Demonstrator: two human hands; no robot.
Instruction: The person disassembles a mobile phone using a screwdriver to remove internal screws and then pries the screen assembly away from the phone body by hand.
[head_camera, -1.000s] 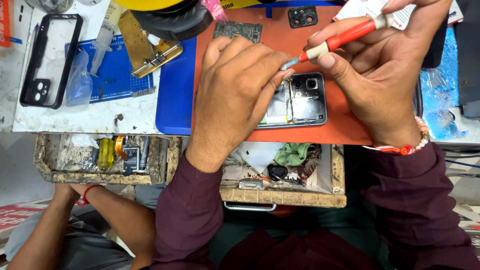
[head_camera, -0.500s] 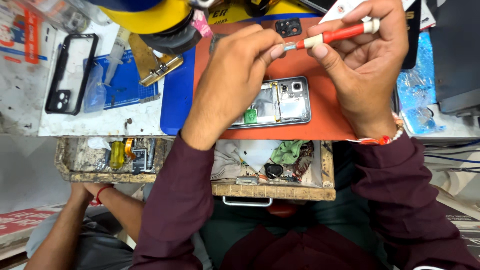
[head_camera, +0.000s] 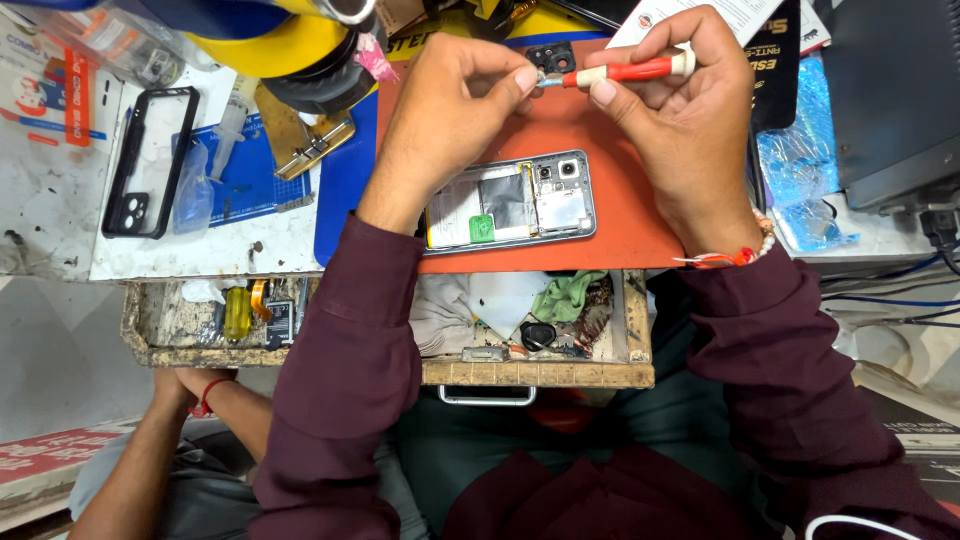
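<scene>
Orange mat (head_camera: 590, 235): one opened phone (head_camera: 512, 201), one screwdriver (head_camera: 625, 71).

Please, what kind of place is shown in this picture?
Most likely a phone repair bench. An opened phone lies on an orange work mat, the right hand holds a small red screwdriver, and an open drawer below holds loose parts.

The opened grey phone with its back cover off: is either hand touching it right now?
No: the opened grey phone lies alone on the orange mat, both hands raised above it.
</scene>
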